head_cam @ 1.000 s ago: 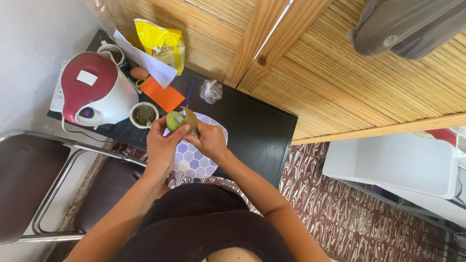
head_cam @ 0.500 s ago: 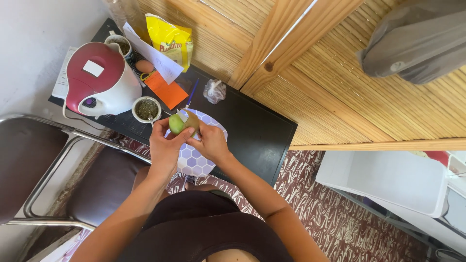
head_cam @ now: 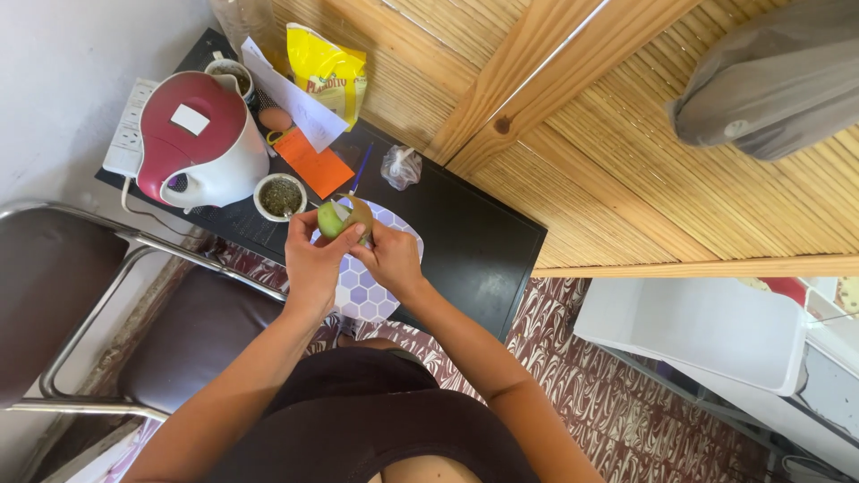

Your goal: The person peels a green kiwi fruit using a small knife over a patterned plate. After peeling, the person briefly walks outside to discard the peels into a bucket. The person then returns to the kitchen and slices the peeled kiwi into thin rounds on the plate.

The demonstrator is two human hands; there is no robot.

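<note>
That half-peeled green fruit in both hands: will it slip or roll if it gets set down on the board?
Likely slippery: the green fruit shows bare, moist-looking flesh where the left hand grips it. Probably apt to roll, being rounded, on the flat patterned board. It seems light, since the right hand steadies it with fingertips only.

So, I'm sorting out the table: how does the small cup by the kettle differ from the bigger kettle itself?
The small cup is white, open-topped and shows dark greenish contents; the kettle is far larger, white-bodied with a closed dark red lid, a spout and a cord. The cup stands nearer the left hand; the kettle stands farther left. Both sit upright on the black table.
</note>
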